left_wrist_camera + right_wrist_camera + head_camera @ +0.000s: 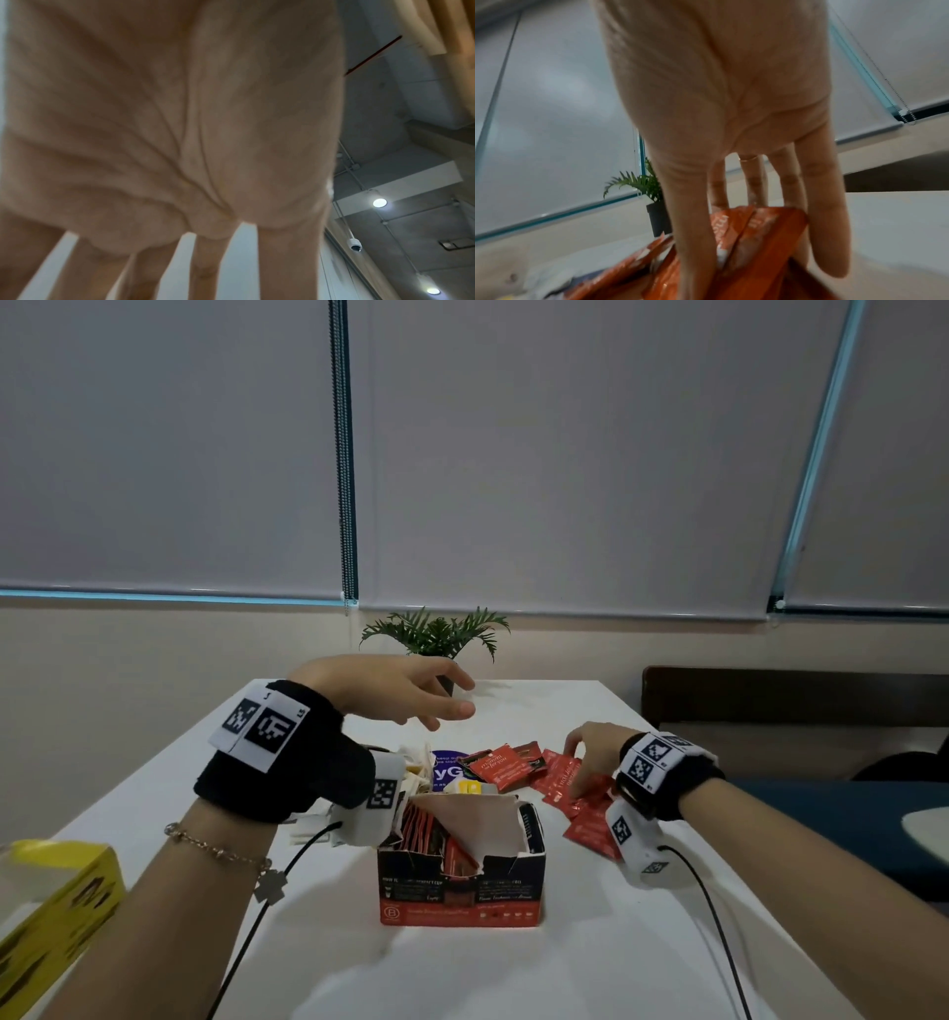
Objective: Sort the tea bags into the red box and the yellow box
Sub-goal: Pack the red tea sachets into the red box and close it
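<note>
Here, the yellow box is cut off by the lower left edge of the head view and blurred, so its opening cannot be made out. The left hand hovers above centre frame with fingers straight and spread, holding nothing; its wrist view shows only the palm and ceiling. The red box stands open at lower centre on the white table, long axis running left to right, with red sachets upright inside (their count is unclear). Behind it, pale tea bags are partly hidden by the left wrist band. Loose red tea bags lie flat right of centre, pointing various ways. The right hand reaches down onto that pile; in its wrist view, thumb and fingers pinch a bundle of red tea bags on edge. A potted plant stands at the table's far edge.
</note>
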`<state>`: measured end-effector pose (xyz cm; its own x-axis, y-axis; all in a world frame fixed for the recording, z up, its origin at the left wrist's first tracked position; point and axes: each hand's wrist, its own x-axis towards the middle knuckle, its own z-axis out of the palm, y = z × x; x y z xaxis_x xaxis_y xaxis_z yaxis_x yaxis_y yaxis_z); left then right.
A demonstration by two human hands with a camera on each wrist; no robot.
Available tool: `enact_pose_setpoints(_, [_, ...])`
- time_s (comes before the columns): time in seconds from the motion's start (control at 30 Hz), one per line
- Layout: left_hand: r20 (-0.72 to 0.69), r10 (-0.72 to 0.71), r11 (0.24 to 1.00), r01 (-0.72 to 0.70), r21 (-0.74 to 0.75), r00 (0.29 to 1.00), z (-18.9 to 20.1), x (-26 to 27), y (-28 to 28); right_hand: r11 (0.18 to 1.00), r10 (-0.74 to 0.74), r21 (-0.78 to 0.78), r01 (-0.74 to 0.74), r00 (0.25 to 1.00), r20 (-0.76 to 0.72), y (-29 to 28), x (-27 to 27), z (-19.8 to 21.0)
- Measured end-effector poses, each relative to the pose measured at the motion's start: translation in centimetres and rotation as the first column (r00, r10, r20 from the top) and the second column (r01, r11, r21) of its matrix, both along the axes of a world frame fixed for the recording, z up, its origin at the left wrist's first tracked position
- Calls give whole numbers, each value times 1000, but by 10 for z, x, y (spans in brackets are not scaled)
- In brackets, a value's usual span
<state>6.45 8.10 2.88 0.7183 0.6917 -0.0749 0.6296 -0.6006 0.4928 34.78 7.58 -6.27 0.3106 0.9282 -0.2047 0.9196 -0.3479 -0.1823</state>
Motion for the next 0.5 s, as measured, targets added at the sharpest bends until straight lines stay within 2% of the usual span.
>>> enact_pose_setpoints(0.2, [28,-45,999,45,11,999,-1,-5,1,988,-57,121,99,949,-312,-5,25,16])
enact_pose_setpoints(0.5, [40,-84,996,84,25,996,-4,-10,0,950,-67,231,212,856,-513,-19,39,21])
